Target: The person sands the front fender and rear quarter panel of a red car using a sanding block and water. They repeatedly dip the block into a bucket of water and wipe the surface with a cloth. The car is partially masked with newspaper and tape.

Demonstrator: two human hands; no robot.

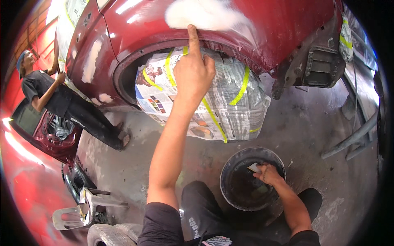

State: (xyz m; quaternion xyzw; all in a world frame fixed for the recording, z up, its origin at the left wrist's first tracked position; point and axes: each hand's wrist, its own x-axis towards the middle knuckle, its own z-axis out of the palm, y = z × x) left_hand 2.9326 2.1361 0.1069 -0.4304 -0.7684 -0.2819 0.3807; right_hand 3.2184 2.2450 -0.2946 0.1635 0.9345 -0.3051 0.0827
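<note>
My left hand [193,69] reaches up to the dark red car fender [283,28]. Its index finger is stretched out, with the tip at the lower edge of a whitish filler patch [205,15]; the other fingers are partly curled and hold nothing. Under the wheel arch, the wheel is wrapped in newspaper [242,119] with yellow tape strips. My right hand [269,174] is low over a round black basin [223,186] and grips a small, flat, pale piece [254,167] that looks like a sanding pad. Dark liquid seems to lie in the basin.
Another person [49,92] in dark clothes stands at the left by the car. Behind them is a removed red door [61,151]. A plastic chair [88,207] and tyres [111,235] stand at lower left. Metal stand legs [353,135] are at the right.
</note>
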